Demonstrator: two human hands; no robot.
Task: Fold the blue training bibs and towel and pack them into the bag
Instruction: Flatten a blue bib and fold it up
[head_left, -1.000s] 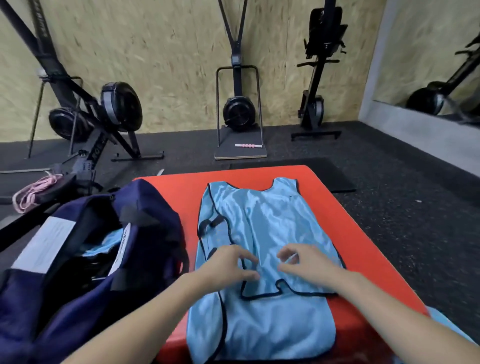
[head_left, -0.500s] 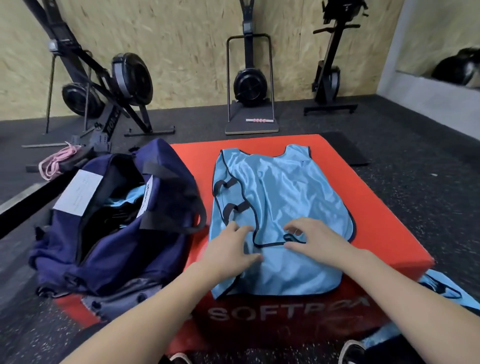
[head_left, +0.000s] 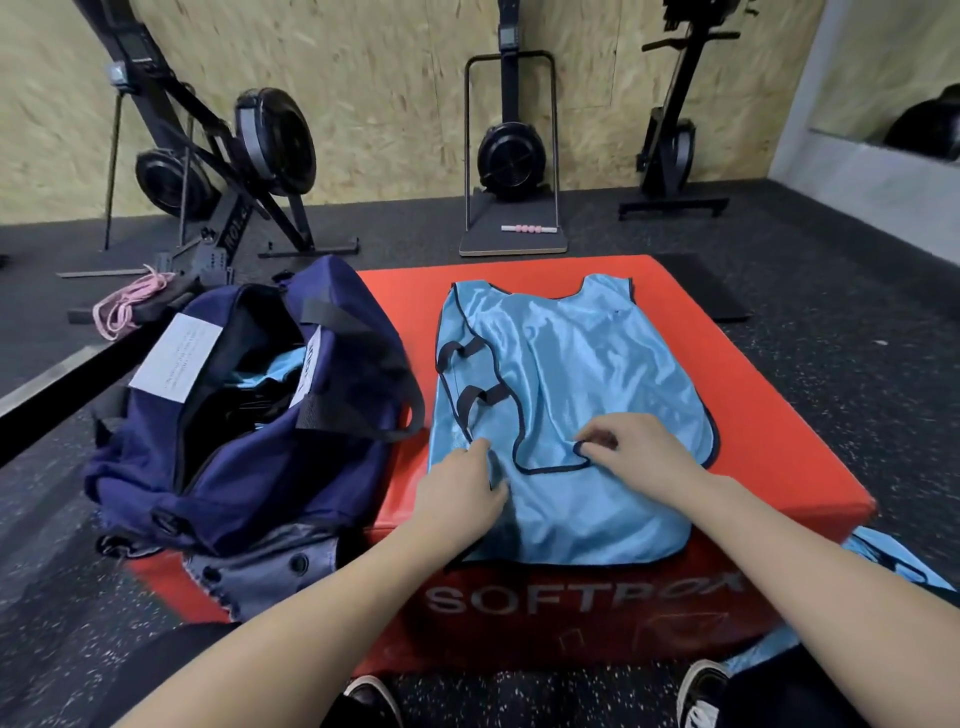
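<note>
Blue bib spread flat on the red soft box, mid-fold.

Lying neck-end away, lower half doubled up so its dark-trimmed edge crosses the middle, likely the first fold. Right hand curled, pinching that trimmed edge to square it; left hand resting on the cloth near its left side, fingers bent, seemingly pinning it. Beside the box, touching it, navy bag gaping open for packing, blue fabric already inside. More blue cloth on the floor, lower right.
</note>
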